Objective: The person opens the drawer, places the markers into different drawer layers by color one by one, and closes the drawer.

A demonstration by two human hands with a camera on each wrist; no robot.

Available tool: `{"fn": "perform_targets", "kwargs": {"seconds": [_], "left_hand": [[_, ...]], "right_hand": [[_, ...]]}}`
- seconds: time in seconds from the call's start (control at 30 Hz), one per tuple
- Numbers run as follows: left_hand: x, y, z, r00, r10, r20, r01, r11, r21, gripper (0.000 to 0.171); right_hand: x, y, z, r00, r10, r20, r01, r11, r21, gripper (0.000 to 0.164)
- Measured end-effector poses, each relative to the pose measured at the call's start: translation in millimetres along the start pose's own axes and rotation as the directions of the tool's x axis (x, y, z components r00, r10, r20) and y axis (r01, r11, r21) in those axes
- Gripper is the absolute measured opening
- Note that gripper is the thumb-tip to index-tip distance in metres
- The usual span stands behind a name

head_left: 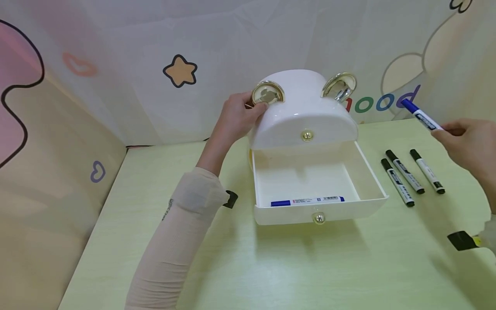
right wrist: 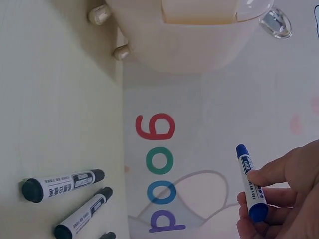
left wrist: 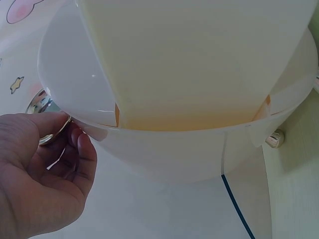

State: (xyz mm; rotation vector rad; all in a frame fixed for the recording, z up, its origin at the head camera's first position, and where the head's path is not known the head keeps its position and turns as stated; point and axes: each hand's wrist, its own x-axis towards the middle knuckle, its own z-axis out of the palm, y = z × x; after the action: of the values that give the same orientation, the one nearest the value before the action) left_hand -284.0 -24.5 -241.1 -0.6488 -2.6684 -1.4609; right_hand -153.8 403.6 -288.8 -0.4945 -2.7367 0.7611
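Blue-capped marker point(head_left: 421, 115): in the air over the table's right side, towards the far edge, cap pointing up and inward, pinched between thumb and fingers of the right hand point(head_left: 470, 144). Drawer point(head_left: 279, 215) of the white box point(head_left: 302, 107) stands open, facing the table's near edge; a second blue-capped marker point(head_left: 310, 201) lies inside along its front wall. Left hand point(head_left: 240, 116) grips the gold-rimmed ear point(head_left: 268, 92) on that side, probably steadying the box. Three black-capped markers point(head_left: 404, 172) lie on the table point(head_left: 116, 224) between box and right edge.

Step, as judged: carrying the held marker, likely to the drawer. Next move would call for bringing it left, lowering it past the drawer's side wall, then releasing it beside its twin.

View check: only the head view shows the drawer's contents. Right wrist adds the held marker's blue rear end, concealed by the fingers from above, plus small feet point(right wrist: 99, 15) under the box. Left wrist gives the drawer's underside.
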Motion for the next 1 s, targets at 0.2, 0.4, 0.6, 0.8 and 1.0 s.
{"fn": "perform_targets", "kwargs": {"seconds": [0.2,0.4,0.6,0.8,1.0], "left_hand": [[0.1,-0.8,-0.6,1.000,0.002,0.002,-0.002,1.000,0.006,0.019],[0.8,-0.8,-0.3,1.000,0.006,-0.001,-0.006,1.000,0.007,0.018],[1.0,-0.4,0.4,1.000,0.011,0.001,-0.011,1.000,0.005,0.019],[1.4,0.0,0.6,1.000,0.009,-0.001,-0.009,1.000,0.012,0.019],[2.4,-0.4,1.0,1.000,0.011,0.000,-0.011,1.000,0.009,0.018]], "right_hand": [[-10,-18,-7,0.999,-0.032,-0.003,0.032,0.999,0.036,0.040],[-22,-39,-12,0.999,-0.052,-0.007,0.052,0.997,0.061,0.040],[-34,-57,-14,0.997,-0.078,0.010,0.077,0.995,0.068,0.037],[-45,-77,-17,0.988,-0.154,0.026,0.152,0.987,0.051,0.029],[-55,-94,-19,0.971,-0.233,0.062,0.232,0.973,0.011,0.029]]}}
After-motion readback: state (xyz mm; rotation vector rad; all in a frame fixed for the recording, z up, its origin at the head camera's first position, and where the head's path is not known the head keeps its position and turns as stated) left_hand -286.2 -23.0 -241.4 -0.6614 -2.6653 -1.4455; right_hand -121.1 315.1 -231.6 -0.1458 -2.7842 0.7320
